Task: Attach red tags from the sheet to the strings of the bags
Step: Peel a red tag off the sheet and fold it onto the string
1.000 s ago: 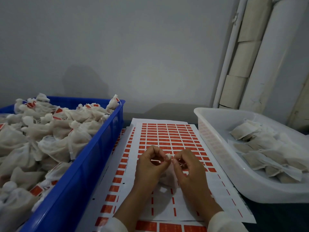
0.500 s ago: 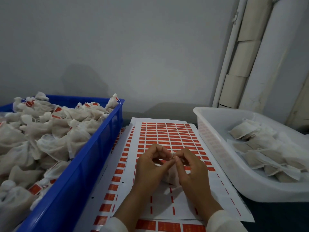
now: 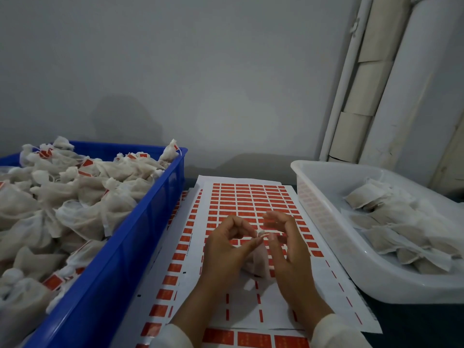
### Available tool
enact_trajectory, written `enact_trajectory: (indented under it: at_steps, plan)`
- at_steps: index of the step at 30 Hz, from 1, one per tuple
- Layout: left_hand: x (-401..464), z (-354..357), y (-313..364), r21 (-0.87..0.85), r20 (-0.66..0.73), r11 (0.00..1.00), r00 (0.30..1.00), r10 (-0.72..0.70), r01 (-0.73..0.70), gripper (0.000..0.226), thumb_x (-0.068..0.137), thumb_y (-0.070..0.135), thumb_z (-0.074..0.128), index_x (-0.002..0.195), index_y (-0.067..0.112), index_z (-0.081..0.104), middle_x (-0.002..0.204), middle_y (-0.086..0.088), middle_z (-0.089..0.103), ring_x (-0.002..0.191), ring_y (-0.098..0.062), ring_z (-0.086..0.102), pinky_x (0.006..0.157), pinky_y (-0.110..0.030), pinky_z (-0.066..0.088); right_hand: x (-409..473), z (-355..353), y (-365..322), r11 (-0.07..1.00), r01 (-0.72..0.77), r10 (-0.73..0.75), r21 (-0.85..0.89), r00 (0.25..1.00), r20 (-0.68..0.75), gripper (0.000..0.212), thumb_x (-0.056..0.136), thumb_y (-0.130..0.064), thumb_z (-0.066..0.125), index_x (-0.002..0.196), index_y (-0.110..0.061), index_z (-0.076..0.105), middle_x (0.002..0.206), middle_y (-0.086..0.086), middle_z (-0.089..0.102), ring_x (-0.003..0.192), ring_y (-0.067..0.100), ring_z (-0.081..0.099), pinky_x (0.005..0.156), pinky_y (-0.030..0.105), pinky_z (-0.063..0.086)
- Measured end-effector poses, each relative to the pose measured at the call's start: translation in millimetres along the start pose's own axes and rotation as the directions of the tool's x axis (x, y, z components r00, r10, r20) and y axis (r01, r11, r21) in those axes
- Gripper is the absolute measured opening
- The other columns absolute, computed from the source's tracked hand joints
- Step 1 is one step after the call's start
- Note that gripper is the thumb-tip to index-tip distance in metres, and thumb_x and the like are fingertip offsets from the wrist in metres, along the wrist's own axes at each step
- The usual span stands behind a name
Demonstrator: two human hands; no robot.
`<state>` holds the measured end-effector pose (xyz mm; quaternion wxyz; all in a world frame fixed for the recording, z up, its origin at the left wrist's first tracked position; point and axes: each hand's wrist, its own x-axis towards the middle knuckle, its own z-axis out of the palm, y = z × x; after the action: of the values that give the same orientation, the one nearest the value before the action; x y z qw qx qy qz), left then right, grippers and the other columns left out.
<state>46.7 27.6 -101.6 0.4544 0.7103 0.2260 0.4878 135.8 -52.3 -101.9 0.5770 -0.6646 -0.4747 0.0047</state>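
A small white mesh bag [image 3: 256,262] hangs between my hands, over the white sheet of red tags [image 3: 251,197]. My left hand [image 3: 226,249] pinches the bag's knotted top between thumb and forefinger. My right hand [image 3: 288,249] is just to the right of it, with its fingers lifted and spread and its thumb tip close to the knot. These fingers are blurred. I cannot make out a string or a tag between them. The near rows of the sheet are bare, and red tags fill its far rows.
A blue crate [image 3: 150,222] on the left is heaped with white bags, several with red tags. On the right, a white plastic tub [image 3: 324,222] holds flat bags. More tag sheets [image 3: 251,340] lie under my wrists. A grey wall and pale rolls [image 3: 361,101] stand behind.
My right hand's fingers have lifted and spread away from the bag's top, where both hands pinched before. My left hand keeps its pinch and sits slightly higher.
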Motion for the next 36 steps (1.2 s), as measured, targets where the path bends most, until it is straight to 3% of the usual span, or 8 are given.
enact_trajectory:
  at_steps: [3, 6, 13, 17, 20, 24, 29, 36]
  plan:
    - [-0.7, 0.8, 0.8, -0.039, 0.025, 0.999, 1.0, -0.019, 0.02, 0.022, 0.072, 0.018, 0.077, 0.083, 0.024, 0.059, 0.081, 0.018, 0.067, 0.083, -0.005, 0.066, 0.07, -0.011, 0.051, -2.5, 1.3, -0.6, 0.999, -0.045, 0.043, 0.018, 0.992, 0.116, 0.026, 0.086, -0.056, 0.042, 0.109, -0.045, 0.046, 0.115, -0.037, 0.046, 0.103, -0.011, 0.05, 0.078, -0.002, 0.036]
    - [-1.6, 0.4, 1.7, -0.056, 0.019, 0.998, 0.999, -0.034, 0.035, 0.022, 0.072, 0.014, 0.077, 0.082, 0.022, 0.059, 0.077, 0.014, 0.067, 0.077, -0.006, 0.067, 0.066, -0.011, 0.05, -2.9, 2.4, -0.8, 0.999, -0.049, 0.048, 0.001, 0.992, 0.115, 0.023, 0.08, -0.052, 0.042, 0.098, -0.04, 0.05, 0.104, -0.034, 0.049, 0.095, -0.014, 0.052, 0.07, -0.005, 0.037]
    - [-2.2, 1.2, 1.5, -0.043, -0.044, 0.995, 0.995, -0.09, 0.088, 0.023, 0.072, 0.014, 0.077, 0.079, 0.022, 0.057, 0.073, 0.013, 0.065, 0.071, -0.002, 0.065, 0.059, -0.008, 0.049, -0.7, 3.1, 3.2, 0.998, 0.018, -0.015, -0.058, 0.999, 0.051, 0.023, 0.08, -0.048, 0.048, 0.094, -0.031, 0.053, 0.098, -0.022, 0.057, 0.091, -0.002, 0.056, 0.079, 0.006, 0.044]
    - [-2.2, 0.6, -1.2, -0.039, -0.094, 0.994, 0.99, -0.102, 0.099, 0.023, 0.074, 0.014, 0.075, 0.081, 0.023, 0.056, 0.077, 0.014, 0.065, 0.074, -0.001, 0.065, 0.06, -0.008, 0.049, -0.2, 2.0, 1.2, 0.981, 0.158, -0.151, -0.113, 0.986, 0.069, 0.012, 0.084, -0.04, 0.054, 0.093, -0.033, 0.051, 0.096, -0.018, 0.057, 0.088, 0.006, 0.059, 0.081, 0.01, 0.047]
    - [-1.9, -0.7, -1.7, -0.049, -0.083, 0.994, 0.992, -0.097, 0.093, 0.02, 0.077, 0.012, 0.072, 0.084, 0.021, 0.056, 0.08, 0.012, 0.066, 0.076, -0.002, 0.065, 0.063, -0.009, 0.049, -0.4, -0.1, -0.1, 0.979, 0.176, -0.167, -0.105, 0.982, 0.087, 0.008, 0.083, -0.038, 0.052, 0.09, -0.034, 0.052, 0.093, -0.02, 0.057, 0.089, 0.001, 0.057, 0.081, 0.006, 0.044]
    - [-1.5, -2.2, -0.4, -0.082, -0.03, 0.994, 0.996, -0.078, 0.076, 0.017, 0.078, 0.01, 0.07, 0.086, 0.018, 0.057, 0.081, 0.009, 0.067, 0.078, -0.004, 0.066, 0.065, -0.01, 0.05, 0.6, -1.0, -3.1, 0.996, 0.083, -0.083, 0.036, 0.996, 0.02, 0.006, 0.085, -0.035, 0.051, 0.08, -0.037, 0.053, 0.084, -0.025, 0.057, 0.092, -0.01, 0.054, 0.074, -0.001, 0.04]
    - [1.3, -4.6, -1.5, -0.05, -0.014, 0.997, 0.998, -0.061, 0.061, 0.013, 0.08, 0.005, 0.067, 0.085, 0.013, 0.058, 0.082, 0.006, 0.067, 0.078, -0.001, 0.065, 0.066, -0.008, 0.049, 3.6, -1.0, -1.1, 0.996, 0.068, -0.072, 0.051, 0.994, 0.079, 0.019, 0.088, -0.017, 0.057, 0.09, -0.035, 0.057, 0.091, -0.019, 0.061, 0.092, -0.005, 0.057, 0.08, 0.004, 0.043]
    - [3.8, -8.6, -7.6, 0.112, -0.011, 0.991, 0.998, -0.067, 0.068, 0.02, 0.08, 0.006, 0.069, 0.073, 0.018, 0.054, 0.074, 0.005, 0.065, 0.07, -0.004, 0.064, 0.063, -0.009, 0.051, 3.9, -7.8, 4.3, 0.998, 0.029, -0.035, 0.048, 0.993, 0.112, 0.017, 0.086, -0.008, 0.061, 0.083, -0.023, 0.068, 0.084, -0.008, 0.069, 0.081, 0.01, 0.064, 0.079, 0.02, 0.054]
